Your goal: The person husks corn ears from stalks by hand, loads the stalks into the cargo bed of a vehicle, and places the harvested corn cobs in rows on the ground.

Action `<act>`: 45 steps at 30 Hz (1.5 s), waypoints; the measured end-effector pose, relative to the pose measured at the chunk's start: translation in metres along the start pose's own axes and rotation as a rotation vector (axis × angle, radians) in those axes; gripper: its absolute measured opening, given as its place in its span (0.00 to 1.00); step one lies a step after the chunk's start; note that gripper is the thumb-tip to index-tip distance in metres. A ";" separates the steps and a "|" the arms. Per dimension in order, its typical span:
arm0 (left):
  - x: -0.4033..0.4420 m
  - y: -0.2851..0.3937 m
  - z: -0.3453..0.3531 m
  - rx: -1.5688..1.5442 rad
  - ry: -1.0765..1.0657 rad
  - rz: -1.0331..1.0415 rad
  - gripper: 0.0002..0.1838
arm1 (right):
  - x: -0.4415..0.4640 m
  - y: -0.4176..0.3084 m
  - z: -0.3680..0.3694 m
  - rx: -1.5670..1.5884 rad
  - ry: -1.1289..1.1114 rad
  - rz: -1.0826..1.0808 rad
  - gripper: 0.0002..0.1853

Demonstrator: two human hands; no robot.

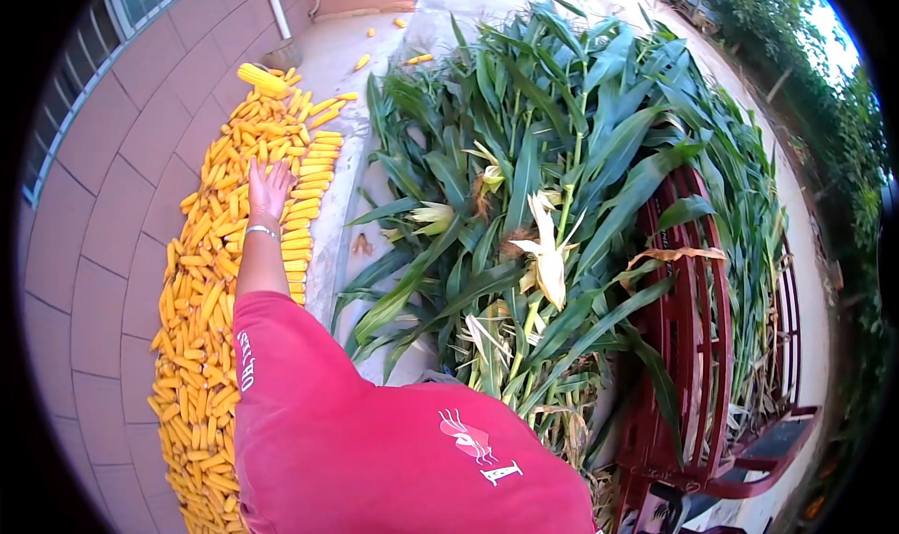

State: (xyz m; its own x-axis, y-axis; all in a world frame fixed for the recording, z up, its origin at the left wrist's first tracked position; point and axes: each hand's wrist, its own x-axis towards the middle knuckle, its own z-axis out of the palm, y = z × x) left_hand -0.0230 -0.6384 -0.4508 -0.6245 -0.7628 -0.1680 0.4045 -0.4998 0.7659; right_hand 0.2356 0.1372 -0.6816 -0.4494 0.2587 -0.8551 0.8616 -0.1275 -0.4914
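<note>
My left hand (270, 186) is stretched out over the long heap of yellow corn cobs (201, 300), its fingers spread and nothing in them. A silvery band circles the wrist. Beyond the fingertips, one larger-looking yellow cob (262, 80) shows at the far end of the heap; it seems to be in the air, apart from my hand. Beside my hand, a neat stack of cobs (307, 197) forms the heap's right edge. My right hand is out of view.
Green corn stalks (524, 160) with partly husked ears lie to the right. Behind them stands a dark red metal cart (679, 347) loaded with stalks. A tiled wall (103, 281) borders the heap on the left. A few loose cobs (362, 62) lie on the concrete ahead.
</note>
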 end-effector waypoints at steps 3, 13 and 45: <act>-0.019 -0.044 -0.058 0.147 0.017 0.044 0.25 | 0.028 -0.027 0.001 -0.128 -0.057 -0.164 0.13; -0.181 -0.352 -0.077 0.560 -0.049 -1.155 0.07 | 0.032 -0.261 -0.126 -0.686 0.835 -1.062 0.24; -0.768 -0.828 0.624 1.011 -2.422 0.767 0.15 | 0.133 -0.316 -0.422 -1.066 0.783 -0.547 0.25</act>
State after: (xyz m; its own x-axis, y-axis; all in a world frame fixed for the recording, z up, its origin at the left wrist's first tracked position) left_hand -0.2949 0.6172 -0.5686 -0.1669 0.9844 0.0554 0.9195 0.1351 0.3691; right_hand 0.0037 0.6159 -0.5702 -0.8352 0.5367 -0.1201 0.5462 0.8350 -0.0670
